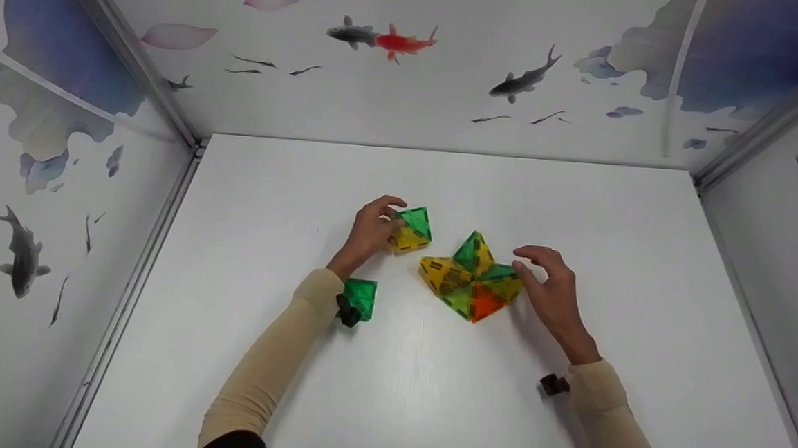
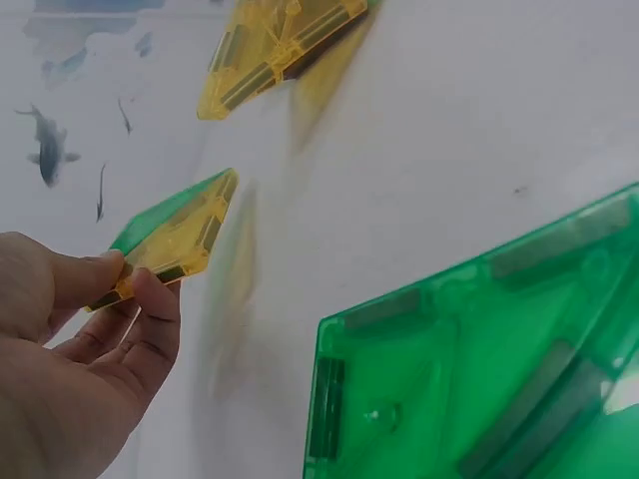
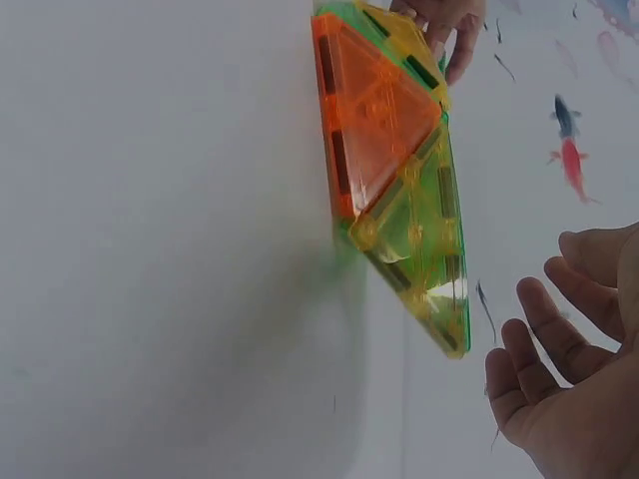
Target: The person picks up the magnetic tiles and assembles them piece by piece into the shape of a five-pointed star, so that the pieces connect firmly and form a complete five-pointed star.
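My left hand [image 1: 369, 229] pinches a green and yellow piece of translucent magnetic tiles [image 1: 415, 230] between thumb and fingers. In the left wrist view this magnetic tile piece [image 2: 185, 232] is held by its lower end, its yellow face toward the camera. To its right lies a star-like build of magnetic tiles [image 1: 461, 276] in green, yellow and orange, with a gap on its right rear side. My right hand [image 1: 553, 289] is beside the build's right point, fingers loosely bent. The right wrist view shows this hand [image 3: 584, 374] with nothing in its grasp, apart from the build [image 3: 384, 110].
Another green tile piece [image 1: 362, 298] sits on the white table [image 1: 402, 404] near my left wrist, and looms large in the left wrist view. Panels with painted fish [image 1: 522, 79] enclose the table at the back and both sides. A small black device [image 1: 554, 384] hangs at my right cuff.
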Tool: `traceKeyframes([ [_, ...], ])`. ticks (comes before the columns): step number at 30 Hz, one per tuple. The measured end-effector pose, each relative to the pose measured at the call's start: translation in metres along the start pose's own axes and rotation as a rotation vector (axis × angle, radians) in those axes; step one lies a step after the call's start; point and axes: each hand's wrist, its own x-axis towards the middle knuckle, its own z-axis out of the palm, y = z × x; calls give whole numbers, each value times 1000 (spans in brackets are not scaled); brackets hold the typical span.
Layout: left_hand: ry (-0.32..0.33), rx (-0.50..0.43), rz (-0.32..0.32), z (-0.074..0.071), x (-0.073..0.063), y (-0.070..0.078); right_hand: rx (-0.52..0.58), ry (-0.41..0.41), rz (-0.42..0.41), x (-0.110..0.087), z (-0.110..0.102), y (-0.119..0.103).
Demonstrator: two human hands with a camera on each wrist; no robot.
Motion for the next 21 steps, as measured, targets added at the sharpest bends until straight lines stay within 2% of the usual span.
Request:
traceKeyframes([
  [5,18,-89,-2,-5,-15,9,35,-49,-59,2,16,-12],
  [10,4,-184,29,-4,-30,16,62,-99,-62,2,30,-25],
  [15,-58,-275,84,5,-47,22,79,-158,-64,0,41,-37],
  [21,-136,-332,113,20,-63,24,87,-212,-39,-4,49,-44],
])
